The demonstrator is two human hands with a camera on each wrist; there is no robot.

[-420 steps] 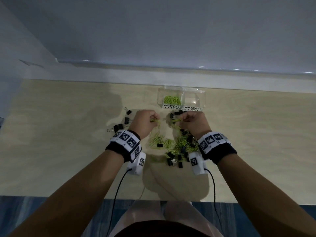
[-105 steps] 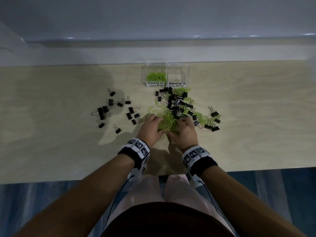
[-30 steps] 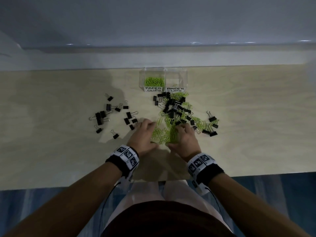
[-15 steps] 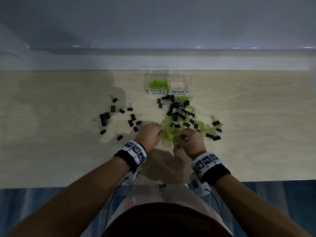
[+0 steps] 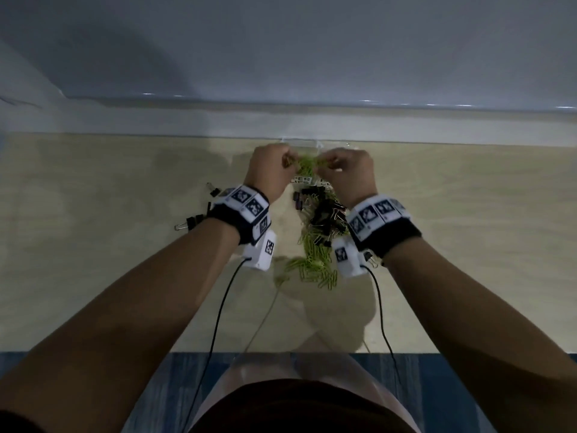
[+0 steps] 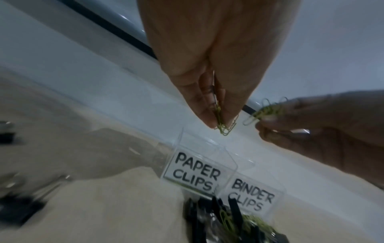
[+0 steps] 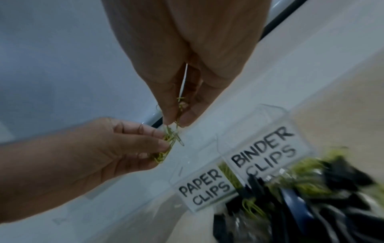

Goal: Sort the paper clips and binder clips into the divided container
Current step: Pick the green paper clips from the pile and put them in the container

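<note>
Head view: green paper clips (image 5: 304, 165) are pinched in both hands (image 5: 271, 170) (image 5: 348, 171) above the container (image 6: 199, 166); tangled clips could spill into the binder side.

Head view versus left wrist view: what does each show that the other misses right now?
Only the head view shows the mixed pile of green paper clips and black binder clips strung toward the person, plus stray binder clips left of the left wrist.

Only the left wrist view shows both labels whole: PAPER CLIPS and BINDER CLIPS. In the head view the hands cover most of them.

Both show the left hand and right hand each pinching green paper clips above the clear divided container.
</note>
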